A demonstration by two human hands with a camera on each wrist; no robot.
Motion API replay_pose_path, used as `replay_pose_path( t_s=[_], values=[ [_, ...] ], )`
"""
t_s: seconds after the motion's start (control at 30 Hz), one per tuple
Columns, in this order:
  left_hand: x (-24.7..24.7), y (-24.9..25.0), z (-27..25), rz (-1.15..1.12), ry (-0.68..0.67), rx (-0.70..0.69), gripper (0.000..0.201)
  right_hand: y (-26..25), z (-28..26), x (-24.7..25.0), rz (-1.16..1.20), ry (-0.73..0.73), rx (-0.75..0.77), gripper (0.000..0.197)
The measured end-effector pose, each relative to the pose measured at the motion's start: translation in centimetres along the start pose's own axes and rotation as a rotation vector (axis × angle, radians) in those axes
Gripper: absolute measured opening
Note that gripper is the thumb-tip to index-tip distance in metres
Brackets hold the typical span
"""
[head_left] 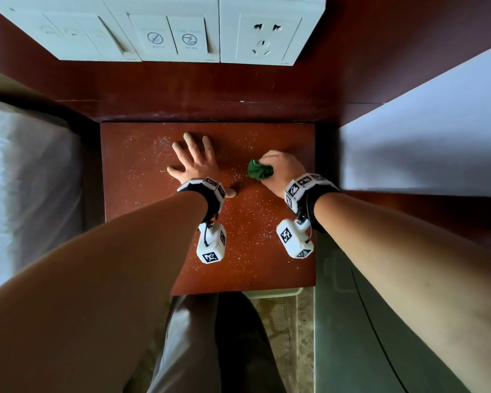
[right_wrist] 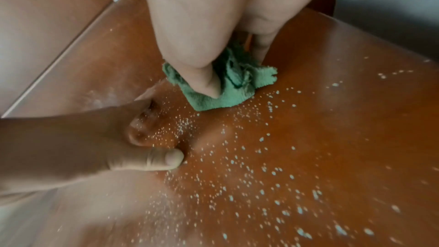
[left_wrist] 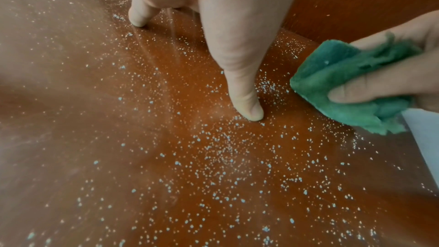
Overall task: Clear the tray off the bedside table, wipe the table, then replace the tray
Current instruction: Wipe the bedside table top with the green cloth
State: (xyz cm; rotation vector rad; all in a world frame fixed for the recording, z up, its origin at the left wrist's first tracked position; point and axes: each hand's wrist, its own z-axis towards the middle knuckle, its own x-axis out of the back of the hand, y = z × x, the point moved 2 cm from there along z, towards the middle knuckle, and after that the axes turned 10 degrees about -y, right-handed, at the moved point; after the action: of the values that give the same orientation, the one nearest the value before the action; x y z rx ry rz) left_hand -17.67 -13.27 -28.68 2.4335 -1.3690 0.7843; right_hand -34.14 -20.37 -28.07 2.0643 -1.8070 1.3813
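Fingers of the left hand lying straight and spread, pressing flat on the red-brown polished wooden bedside table top, thumb touching the surface among scattered white grains. Fingers of the right hand curling round a crumpled green terry cloth, thumb pinning it down against the wood, just beside the left hand, toward the table's far right part. Showing no tray in any view. Standing above the table on the dark wood headboard panel: white wall switch plates and a white power socket. Flanking the table: white bedding on the left.
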Motion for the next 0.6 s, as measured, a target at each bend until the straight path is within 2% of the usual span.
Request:
replay_pose_path(
  t_s=[0.07,0.13,0.2,0.3,0.4,0.5,0.6],
  values=[
    [0.0,0.0,0.0,-0.004,-0.003,0.002,0.155,0.1,-0.7,0.0,0.029,-0.072,-0.033,0.018],
    [0.1,0.0,0.0,-0.006,-0.003,0.004,0.155,0.3,-1.1,0.7,0.106,-0.041,-0.108,0.008],
    [0.1,0.0,0.0,-0.005,-0.005,0.004,0.154,0.8,-1.1,1.9,0.205,0.116,-0.214,0.006],
    [0.1,0.0,0.0,-0.002,-0.011,0.005,0.154,2.4,-0.1,3.8,0.285,0.382,-0.398,0.031],
    [0.1,0.0,0.0,-0.001,-0.006,0.004,0.154,3.4,0.8,4.8,0.326,0.527,-0.541,0.036],
    [0.1,0.1,0.0,-0.004,-0.003,-0.002,0.154,3.1,1.7,4.6,0.305,0.514,-0.588,0.033],
    [0.1,0.1,-0.1,-0.014,-0.007,-0.009,0.153,1.2,2.6,3.8,0.225,0.450,-0.522,0.031]
  ],
)
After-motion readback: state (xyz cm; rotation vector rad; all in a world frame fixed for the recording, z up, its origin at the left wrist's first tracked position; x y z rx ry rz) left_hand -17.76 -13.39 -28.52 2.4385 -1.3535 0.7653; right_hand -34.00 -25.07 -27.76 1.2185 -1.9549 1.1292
